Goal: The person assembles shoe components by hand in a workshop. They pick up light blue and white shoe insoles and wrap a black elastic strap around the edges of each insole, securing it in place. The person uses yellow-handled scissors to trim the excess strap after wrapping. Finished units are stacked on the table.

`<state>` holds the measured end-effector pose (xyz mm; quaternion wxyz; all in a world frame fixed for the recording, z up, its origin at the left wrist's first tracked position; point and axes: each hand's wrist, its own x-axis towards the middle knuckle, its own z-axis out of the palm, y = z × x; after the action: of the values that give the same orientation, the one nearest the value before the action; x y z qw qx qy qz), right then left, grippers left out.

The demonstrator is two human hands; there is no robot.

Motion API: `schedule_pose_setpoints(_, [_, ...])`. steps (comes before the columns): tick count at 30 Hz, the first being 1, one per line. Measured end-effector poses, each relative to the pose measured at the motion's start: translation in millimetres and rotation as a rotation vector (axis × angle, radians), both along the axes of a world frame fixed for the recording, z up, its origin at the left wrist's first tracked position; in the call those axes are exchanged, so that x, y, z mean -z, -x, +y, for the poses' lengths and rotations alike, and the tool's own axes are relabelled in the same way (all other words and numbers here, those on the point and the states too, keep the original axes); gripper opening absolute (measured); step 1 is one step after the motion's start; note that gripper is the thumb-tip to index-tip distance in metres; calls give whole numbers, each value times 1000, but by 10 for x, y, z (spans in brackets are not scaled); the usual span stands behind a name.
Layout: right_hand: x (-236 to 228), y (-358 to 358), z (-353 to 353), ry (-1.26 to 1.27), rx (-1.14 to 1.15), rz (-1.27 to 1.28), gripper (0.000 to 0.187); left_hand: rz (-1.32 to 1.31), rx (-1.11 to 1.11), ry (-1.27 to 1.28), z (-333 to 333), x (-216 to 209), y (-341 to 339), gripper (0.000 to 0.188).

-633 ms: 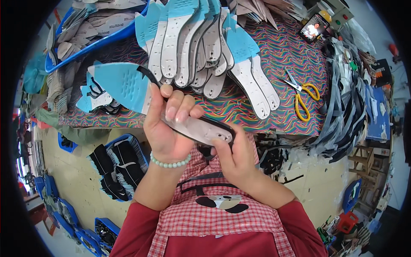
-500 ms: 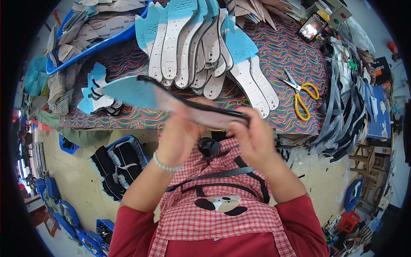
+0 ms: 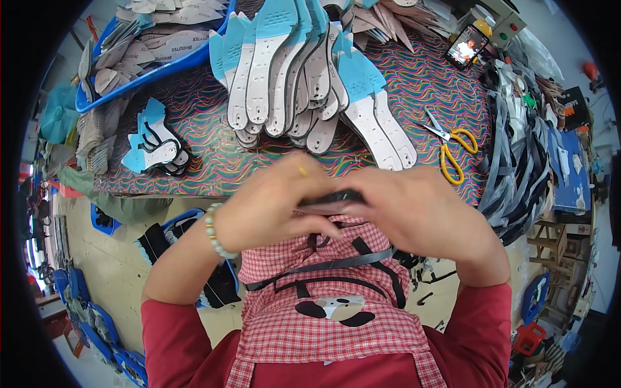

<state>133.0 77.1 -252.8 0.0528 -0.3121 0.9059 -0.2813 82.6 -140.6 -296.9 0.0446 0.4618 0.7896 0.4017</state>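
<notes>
Close to my apron, above the table's front edge, both hands are closed on a shoe insole board (image 3: 328,204). Only a short stretch of its pale underside and dark edge shows between them; the rest is covered and somewhat blurred. My left hand (image 3: 275,200), with a bead bracelet at the wrist, grips one side. Curled over the other side is my right hand (image 3: 417,205). Beyond them lies a fanned pile of blue-and-white insole boards (image 3: 278,77). A smaller bundle of blue-and-white pieces (image 3: 155,145) rests at the left of the table.
Yellow-handled scissors (image 3: 455,152) lie open on the patterned tablecloth (image 3: 414,77) at right. A blue bin (image 3: 155,70) of grey-brown pieces stands at far left. Black and grey strips (image 3: 517,161) hang over the right end, near a phone (image 3: 467,46). A floor basket (image 3: 184,218) holds black pieces.
The insole board, held out slantwise with its blue end to the left, has been turned and brought nearer my apron. My hands now cover most of it, with elbows spread wider.
</notes>
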Motion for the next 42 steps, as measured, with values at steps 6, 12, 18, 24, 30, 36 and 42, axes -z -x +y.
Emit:
schedule_pose_setpoints(6, [-12,48,60,630,301,20,49,-620,-79,-297,-82,9,-279,20])
schedule_pose_setpoints(12, [614,-227,-381,926,503,128,16,-1004,-215,-626,-44,83,-458,37])
schedule_pose_setpoints(18, [766,-255,-624,980,470,101,11,-812,-367,-776,160,122,-467,43])
schedule_pose_setpoints(24, [805,-196,-614,900,462,254,16,-749,-305,-865,218,226,-369,27])
schedule_pose_setpoints(30, [914,-307,-538,639,401,213,14,-916,-359,-1016,164,362,-348,40])
schedule_pose_setpoints(36, [759,-254,-460,647,334,121,12,-849,-106,-961,174,385,-353,45])
schedule_pose_setpoints(42, [1021,-331,-503,1022,460,-237,22,-1017,-246,-926,178,443,-481,26])
